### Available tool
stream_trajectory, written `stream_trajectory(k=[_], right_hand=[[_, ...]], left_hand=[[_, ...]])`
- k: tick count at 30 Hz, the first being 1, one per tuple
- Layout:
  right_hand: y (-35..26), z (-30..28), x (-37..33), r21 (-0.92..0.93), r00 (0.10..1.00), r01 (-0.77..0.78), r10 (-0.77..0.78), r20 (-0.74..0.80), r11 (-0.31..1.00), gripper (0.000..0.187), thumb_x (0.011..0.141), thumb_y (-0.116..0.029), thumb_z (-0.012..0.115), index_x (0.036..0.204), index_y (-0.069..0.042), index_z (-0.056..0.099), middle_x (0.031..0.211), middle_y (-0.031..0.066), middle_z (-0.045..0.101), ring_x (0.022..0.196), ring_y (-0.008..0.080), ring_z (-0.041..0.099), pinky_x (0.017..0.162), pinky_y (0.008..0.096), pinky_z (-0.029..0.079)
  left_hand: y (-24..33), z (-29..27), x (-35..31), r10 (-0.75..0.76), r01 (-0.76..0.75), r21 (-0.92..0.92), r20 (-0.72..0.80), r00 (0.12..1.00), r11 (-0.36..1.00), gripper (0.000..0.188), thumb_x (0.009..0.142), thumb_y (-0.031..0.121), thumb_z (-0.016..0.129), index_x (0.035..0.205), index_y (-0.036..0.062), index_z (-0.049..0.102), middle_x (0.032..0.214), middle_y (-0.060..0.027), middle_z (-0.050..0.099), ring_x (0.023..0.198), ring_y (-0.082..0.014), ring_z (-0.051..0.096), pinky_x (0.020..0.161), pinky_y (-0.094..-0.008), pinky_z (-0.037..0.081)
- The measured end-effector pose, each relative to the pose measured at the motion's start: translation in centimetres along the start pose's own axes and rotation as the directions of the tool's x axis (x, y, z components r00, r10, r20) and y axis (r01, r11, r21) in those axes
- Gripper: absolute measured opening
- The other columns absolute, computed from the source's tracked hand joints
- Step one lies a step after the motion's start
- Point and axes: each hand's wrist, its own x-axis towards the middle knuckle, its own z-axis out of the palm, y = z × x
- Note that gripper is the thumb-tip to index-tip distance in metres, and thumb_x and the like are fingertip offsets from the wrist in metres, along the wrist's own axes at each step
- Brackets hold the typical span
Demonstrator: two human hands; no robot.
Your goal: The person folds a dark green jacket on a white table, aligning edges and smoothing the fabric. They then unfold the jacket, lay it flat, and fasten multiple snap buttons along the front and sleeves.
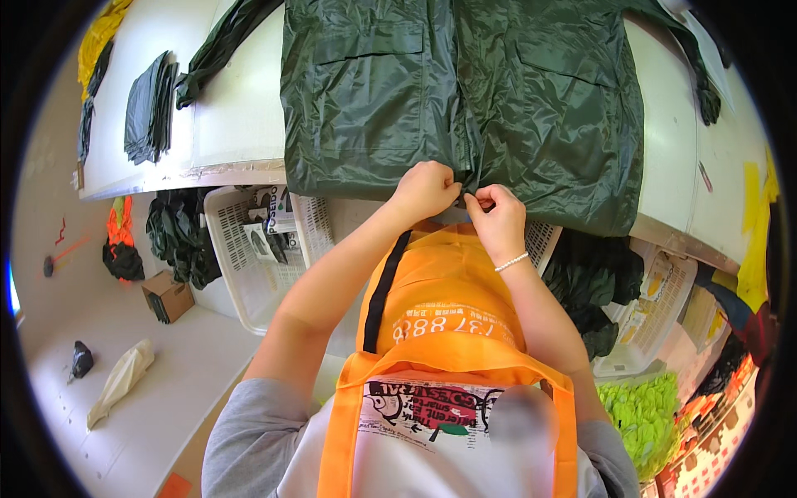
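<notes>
A dark green rain jacket (374,108) lies spread on the white table, its front facing up and its hem hanging a little over the near edge. Both my hands meet at the bottom of its front opening. My left hand (427,192) is closed, pinching the zipper end at the hem. Close beside it, my right hand (498,217) has thumb and forefinger pressed together on the other side of the same zipper bottom. The small parts between my fingertips are mostly hidden. A beaded bracelet (511,262) circles my right wrist.
A folded dark stack (151,108) lies on the table (224,137) at the left. Below the edge stand white plastic baskets (241,282) (664,307), dark green garments (178,232) and a cardboard box (168,295). Bright green bundles (643,415) sit at lower right.
</notes>
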Motion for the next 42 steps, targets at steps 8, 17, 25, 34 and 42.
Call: stream_trajectory(k=[8, 17, 25, 34, 42], right_hand=[[1.1, -0.3, -0.8, -0.444, 0.968, 0.085, -0.179, -0.174, 0.892, 0.012, 0.075, -0.009, 0.068, 0.072, -0.003, 0.057, 0.069, 0.0103, 0.061, 0.065, 0.0294, 0.059, 0.059, 0.0384, 0.046], [-0.2, 0.8, -2.0, -0.173, 0.947, 0.006, -0.061, -0.316, 0.985, 0.017, 0.071, -0.010, 0.070, 0.071, -0.004, 0.055, 0.067, 0.0091, 0.059, 0.062, 0.0284, 0.057, 0.058, 0.0383, 0.047], [-0.5, 1.9, -2.5, 0.151, 0.973, 0.031, 0.005, -0.231, 0.988, 0.011, 0.075, -0.004, 0.070, 0.079, 0.002, 0.061, 0.073, 0.0119, 0.062, 0.063, 0.0230, 0.062, 0.060, 0.0308, 0.050], [0.4, 2.3, -2.1, 0.274, 0.981, -0.085, 0.129, -0.146, 0.958, 0.021, 0.069, -0.006, 0.077, 0.079, 0.001, 0.060, 0.070, 0.0107, 0.060, 0.060, 0.0199, 0.059, 0.057, 0.0293, 0.049], [1.4, -1.1, 0.1, 0.272, 0.985, -0.138, 0.105, 0.135, 0.952, 0.015, 0.073, -0.009, 0.072, 0.074, 0.000, 0.060, 0.070, 0.0164, 0.061, 0.066, 0.0320, 0.062, 0.060, 0.0378, 0.048]], left_hand=[[0.1, -2.0, -0.7, -0.150, 0.278, -0.619, 0.251, 0.956, 0.734, 0.024, 0.080, 0.012, 0.061, 0.063, -0.0042, 0.058, 0.062, -0.0101, 0.065, 0.055, -0.0132, 0.063, 0.051, -0.0255, 0.050], [1.2, -1.4, 0.0, -0.031, 0.052, -0.191, 0.111, 0.993, 0.980, 0.023, 0.073, 0.014, 0.066, 0.060, -0.0039, 0.060, 0.056, -0.0105, 0.062, 0.053, -0.0139, 0.064, 0.052, -0.0273, 0.051], [0.5, -0.8, 0.5, -0.145, 0.302, -0.588, 0.300, 0.943, 0.751, 0.027, 0.081, 0.015, 0.063, 0.064, -0.0048, 0.059, 0.063, -0.0127, 0.064, 0.054, -0.0167, 0.064, 0.051, -0.0258, 0.050], [-0.6, 0.2, 0.8, -0.106, 0.245, -0.533, 0.278, 0.955, 0.810, 0.030, 0.084, 0.020, 0.063, 0.068, -0.0045, 0.061, 0.062, -0.0102, 0.064, 0.055, -0.0132, 0.061, 0.049, -0.0236, 0.045], [1.1, -2.6, 1.8, 0.308, -0.266, 0.158, -0.561, 0.769, 0.951, 0.035, 0.079, 0.015, 0.068, 0.109, 0.0032, 0.054, 0.106, -0.0166, 0.058, 0.094, -0.0309, 0.055, 0.085, -0.0399, 0.043]])
